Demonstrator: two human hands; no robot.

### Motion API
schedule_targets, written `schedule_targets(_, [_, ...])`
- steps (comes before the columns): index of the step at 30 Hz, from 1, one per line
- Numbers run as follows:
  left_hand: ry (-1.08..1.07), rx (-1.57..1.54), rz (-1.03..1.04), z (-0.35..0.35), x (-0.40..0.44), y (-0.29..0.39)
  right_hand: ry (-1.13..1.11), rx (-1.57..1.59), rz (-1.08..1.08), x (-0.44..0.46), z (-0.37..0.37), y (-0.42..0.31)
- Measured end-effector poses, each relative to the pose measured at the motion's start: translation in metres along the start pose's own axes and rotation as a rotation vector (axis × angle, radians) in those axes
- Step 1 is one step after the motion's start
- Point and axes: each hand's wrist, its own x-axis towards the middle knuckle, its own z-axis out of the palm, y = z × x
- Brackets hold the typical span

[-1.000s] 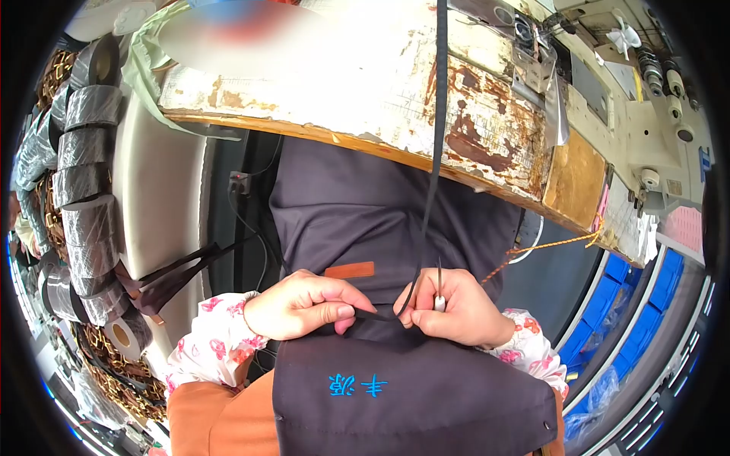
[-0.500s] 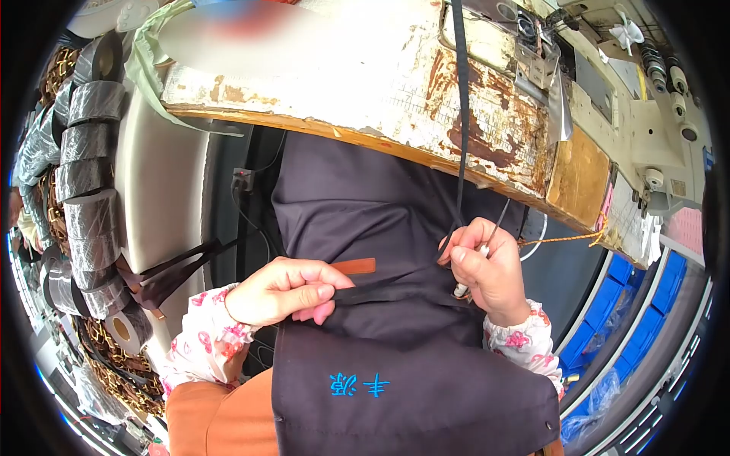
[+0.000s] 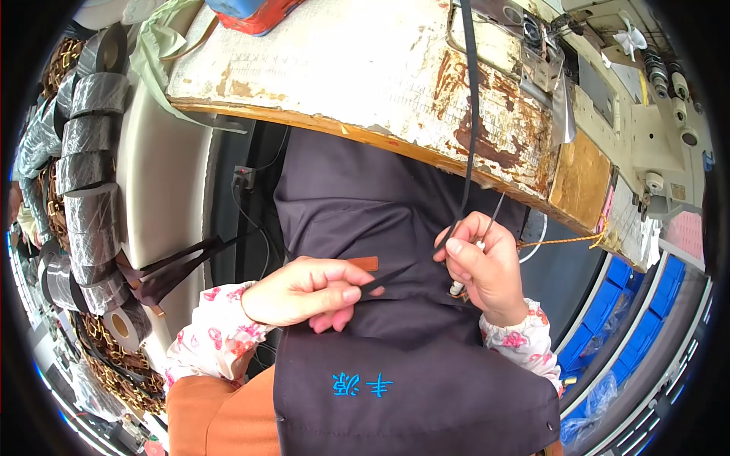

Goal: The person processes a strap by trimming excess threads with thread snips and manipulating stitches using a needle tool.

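Note:
A long black strap (image 3: 472, 99) hangs down over the worn table edge to my right hand (image 3: 487, 266), whose thumb and fingers are closed on it. Tucked in that same hand is a slim tool (image 3: 497, 209) with a thin dark point upward and whitish parts; its kind is mostly hidden. My left hand (image 3: 312, 295) pinches a black strip (image 3: 389, 279) between thumb and forefinger, over the dark apron (image 3: 365, 205) on my lap. Whether this strip joins the strap in my right hand I cannot tell against the dark cloth. A brown patch (image 3: 366, 264) lies on the apron beside my left fingers.
Ahead is a worn, paint-chipped sewing table (image 3: 327, 68) with a machine (image 3: 544, 72) at right. A red and blue object (image 3: 255, 15) sits on top. Wrapped rolls (image 3: 91, 171) and chains (image 3: 114, 353) line the left. Blue bins (image 3: 646, 319) stand at right.
My left hand has moved slightly right, toward my right hand, and less of the black strip shows between them. The right hand keeps its hold, almost in place.

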Motion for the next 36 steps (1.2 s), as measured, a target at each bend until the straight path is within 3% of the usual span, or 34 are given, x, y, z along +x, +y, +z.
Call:
schedule_targets(7, [0.015, -0.004, -0.041, 0.006, -0.001, 0.003, 0.059, -0.206, -0.14, 0.002, -0.003, -0.003])
schedule_targets(9, [0.033, -0.025, -0.018, 0.007, -0.002, 0.001, 0.043, -0.567, -0.394, -0.006, -0.003, -0.001])
schedule_targets(13, [0.08, -0.001, 0.011, 0.011, -0.001, 0.002, -0.153, -1.145, -0.66, -0.017, 0.016, -0.007])
schedule_targets(17, [0.22, -0.003, 0.115, 0.018, 0.003, -0.003, -0.197, -1.433, -0.789, -0.017, 0.015, -0.002])
schedule_targets(36, [0.201, -0.051, 0.119, 0.021, 0.007, -0.007, -0.121, -1.662, -0.86, -0.018, 0.021, -0.003])
